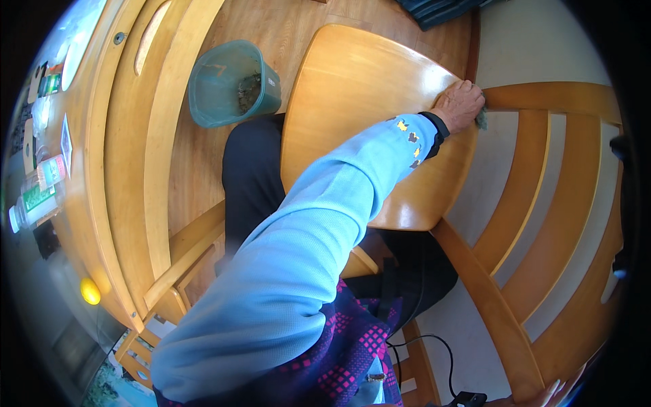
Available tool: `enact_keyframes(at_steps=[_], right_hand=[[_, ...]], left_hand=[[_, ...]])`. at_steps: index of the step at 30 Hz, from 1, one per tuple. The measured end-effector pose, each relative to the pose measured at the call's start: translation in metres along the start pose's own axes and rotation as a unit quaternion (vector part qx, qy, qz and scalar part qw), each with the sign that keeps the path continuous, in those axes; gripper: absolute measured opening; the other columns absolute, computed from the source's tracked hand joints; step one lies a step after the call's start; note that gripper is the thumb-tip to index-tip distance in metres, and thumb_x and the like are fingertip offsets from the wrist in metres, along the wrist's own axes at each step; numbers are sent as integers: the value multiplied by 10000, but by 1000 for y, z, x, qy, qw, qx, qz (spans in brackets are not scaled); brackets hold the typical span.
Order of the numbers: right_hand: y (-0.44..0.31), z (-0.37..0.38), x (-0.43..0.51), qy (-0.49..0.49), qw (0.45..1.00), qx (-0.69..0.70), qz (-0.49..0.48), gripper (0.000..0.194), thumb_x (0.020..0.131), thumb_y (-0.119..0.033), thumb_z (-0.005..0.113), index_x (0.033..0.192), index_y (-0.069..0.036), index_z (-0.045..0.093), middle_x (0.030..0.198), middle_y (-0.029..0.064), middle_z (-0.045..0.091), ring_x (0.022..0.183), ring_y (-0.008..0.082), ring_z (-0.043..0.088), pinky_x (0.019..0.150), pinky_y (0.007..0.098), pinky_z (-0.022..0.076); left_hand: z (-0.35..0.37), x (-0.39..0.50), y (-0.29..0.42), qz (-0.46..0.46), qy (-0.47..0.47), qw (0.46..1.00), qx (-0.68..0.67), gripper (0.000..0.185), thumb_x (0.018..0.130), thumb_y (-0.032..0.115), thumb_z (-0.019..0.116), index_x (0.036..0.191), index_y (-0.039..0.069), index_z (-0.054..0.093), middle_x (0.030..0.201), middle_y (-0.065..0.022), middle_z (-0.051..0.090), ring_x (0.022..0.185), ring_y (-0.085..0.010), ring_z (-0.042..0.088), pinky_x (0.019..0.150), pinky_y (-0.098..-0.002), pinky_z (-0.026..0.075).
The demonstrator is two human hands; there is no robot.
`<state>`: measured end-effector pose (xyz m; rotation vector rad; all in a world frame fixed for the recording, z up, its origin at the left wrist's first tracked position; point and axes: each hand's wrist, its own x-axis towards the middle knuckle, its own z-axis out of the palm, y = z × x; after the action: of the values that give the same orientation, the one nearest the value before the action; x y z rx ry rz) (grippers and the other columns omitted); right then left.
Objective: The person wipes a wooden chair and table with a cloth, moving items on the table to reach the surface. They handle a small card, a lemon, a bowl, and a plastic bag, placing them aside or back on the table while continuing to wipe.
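Note:
My left hand, at the end of a light blue sleeve with a black wristband, presses down at the far right corner of a wooden chair's seat. A grey-green cloth or scouring pad shows under its fingers, most of it hidden. The seat lies over my legs, with the chair's slatted back to the right. My right hand is partly visible at the bottom right edge, beside the lower end of the chair back frame; its grip is unclear.
A translucent teal bin with dark debris inside stands on the wood floor. Along the left is a wooden table edge with a plastic bottle and a yellow fruit-like object. A black cable hangs at lower right, near a pale wall.

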<state>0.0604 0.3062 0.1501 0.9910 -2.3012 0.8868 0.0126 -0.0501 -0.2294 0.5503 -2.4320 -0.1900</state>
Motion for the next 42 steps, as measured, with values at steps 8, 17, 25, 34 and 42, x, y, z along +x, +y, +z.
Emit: enact_keyframes(at_steps=[8,17,25,34,42], right_hand=[[-7,3,6,-1,1000,3,23,487,890,-249,680,1335,-65,603,1370,217,562,1205,359,575,990,481,488],[-19,4,7,2,999,18,41,497,878,-212,684,1330,-24,599,1377,215,557,1189,344,585,979,473,493],[-18,2,8,17,997,34,61,412,880,-193,642,1239,7,613,1250,221,607,1081,363,616,877,467,530],[10,-5,10,-22,995,-41,84,538,949,-432,489,1412,-165,550,1380,120,588,1208,273,619,913,452,570],[5,10,16,-10,993,30,113,550,941,-412,536,1412,-128,546,1305,122,643,1199,266,628,916,450,570]], left_hand=[[7,36,-21,-115,-154,978,-82,264,913,234,542,1031,88,727,1043,-156,674,1007,-339,639,901,-474,463],[-31,36,-93,-176,-252,948,-85,362,879,257,472,1017,74,753,1067,-230,706,1031,-408,671,901,-511,511],[-90,-3,-184,-281,-261,922,-60,415,927,314,441,1141,92,718,1211,-207,670,1177,-380,608,1037,-556,351],[-128,-51,-222,-376,-138,916,-14,360,980,310,473,1226,94,624,1327,-169,566,1232,-383,539,1001,-545,420],[-116,-104,-266,-488,-73,859,-135,403,945,323,483,1226,58,597,1244,-254,609,1177,-431,575,978,-510,468]])
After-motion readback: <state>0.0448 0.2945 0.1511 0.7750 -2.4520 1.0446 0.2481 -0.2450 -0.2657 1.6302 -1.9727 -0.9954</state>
